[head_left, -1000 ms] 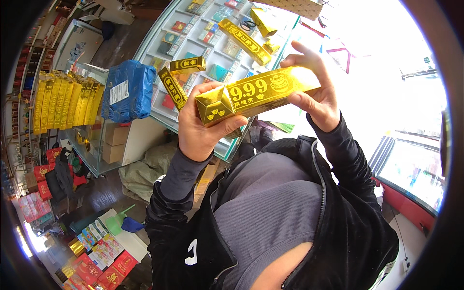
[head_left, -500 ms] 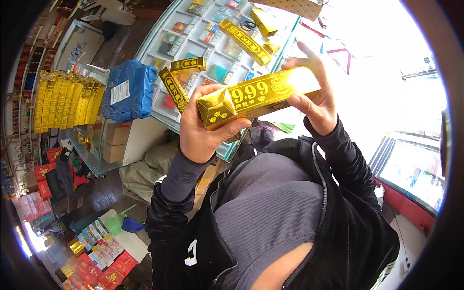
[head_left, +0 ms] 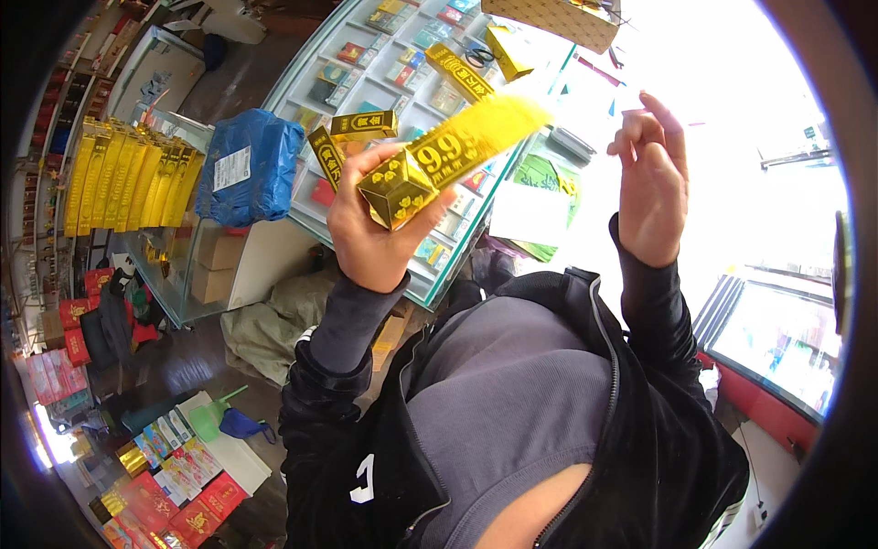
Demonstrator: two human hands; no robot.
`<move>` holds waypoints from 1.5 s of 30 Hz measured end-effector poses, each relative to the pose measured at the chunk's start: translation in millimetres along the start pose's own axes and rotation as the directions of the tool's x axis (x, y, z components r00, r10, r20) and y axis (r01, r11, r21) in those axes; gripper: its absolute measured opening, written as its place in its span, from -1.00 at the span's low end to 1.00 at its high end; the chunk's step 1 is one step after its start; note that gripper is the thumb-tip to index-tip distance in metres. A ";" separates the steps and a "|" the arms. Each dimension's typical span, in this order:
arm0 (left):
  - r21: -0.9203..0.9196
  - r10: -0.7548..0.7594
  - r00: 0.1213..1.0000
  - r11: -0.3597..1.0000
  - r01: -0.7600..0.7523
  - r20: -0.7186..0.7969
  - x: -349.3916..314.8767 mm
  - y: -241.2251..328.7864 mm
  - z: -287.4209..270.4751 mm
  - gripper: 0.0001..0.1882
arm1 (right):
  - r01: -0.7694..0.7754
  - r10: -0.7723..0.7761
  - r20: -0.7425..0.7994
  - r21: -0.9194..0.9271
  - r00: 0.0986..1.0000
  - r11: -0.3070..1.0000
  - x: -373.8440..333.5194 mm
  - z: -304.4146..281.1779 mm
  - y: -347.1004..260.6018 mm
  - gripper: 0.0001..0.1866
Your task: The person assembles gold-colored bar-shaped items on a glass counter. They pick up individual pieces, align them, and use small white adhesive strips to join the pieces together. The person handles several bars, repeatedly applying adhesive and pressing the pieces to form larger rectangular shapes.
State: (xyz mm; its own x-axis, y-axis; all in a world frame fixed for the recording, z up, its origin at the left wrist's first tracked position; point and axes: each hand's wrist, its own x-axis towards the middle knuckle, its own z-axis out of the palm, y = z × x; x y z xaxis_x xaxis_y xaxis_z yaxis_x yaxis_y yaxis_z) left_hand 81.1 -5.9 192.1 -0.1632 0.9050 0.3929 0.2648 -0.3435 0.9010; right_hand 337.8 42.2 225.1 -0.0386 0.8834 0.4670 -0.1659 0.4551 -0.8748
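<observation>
A long shiny gold carton (head_left: 471,142) is gripped near one end by my left hand (head_left: 366,224), thumb on one side and fingers on the other. Its closed end face tilts toward me, while the far end points up and right and blurs into glare. Off to the right, my right hand (head_left: 654,188) is raised and holds nothing, its fingers apart and partly bent. Beyond the held carton, another gold carton (head_left: 457,69) and an open gold box piece (head_left: 508,55) lie on the glass counter. Two smaller gold boxes, one (head_left: 364,124) lying across and one (head_left: 326,156) slanted, lie behind my left hand.
Black scissors (head_left: 478,58) lie on the glass display counter (head_left: 302,87). A blue wrapped parcel (head_left: 247,169) and a row of upright gold cartons (head_left: 128,174) stand at left. A brown patterned box (head_left: 558,20) sits at the far edge. Red packages (head_left: 215,508) are at lower left.
My right hand has let go of the gold carton and moved right, away from it. My left hand keeps hold, and the carton has tilted with its far end swinging upward.
</observation>
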 end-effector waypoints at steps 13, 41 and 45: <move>0.499 0.617 0.783 0.703 -0.506 -0.076 13.0 -16.8 11.6 -0.37 | -0.735 0.591 0.536 0.661 0.603 0.152 -33.2 86.7 -33.7 -0.88; 0.485 0.676 0.734 0.620 -0.616 0.067 5.5 -13.9 -1.9 -0.67 | -0.785 0.678 0.398 0.367 0.618 0.500 -25.9 88.3 -44.0 -0.94; 0.484 0.680 0.730 0.617 -0.621 0.070 3.2 -13.3 -1.5 -0.65 | -0.782 0.703 0.346 0.329 0.621 0.529 -28.3 92.2 -35.6 -0.93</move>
State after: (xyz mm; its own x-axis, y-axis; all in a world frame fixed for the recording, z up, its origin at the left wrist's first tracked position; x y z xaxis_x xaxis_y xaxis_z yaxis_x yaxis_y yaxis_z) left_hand 75.6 1.1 181.7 0.1271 0.4448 0.8866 0.7246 -0.6520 0.2233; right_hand 253.9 -9.2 255.0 -0.4811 0.8305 -0.2807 -0.3817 -0.4867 -0.7857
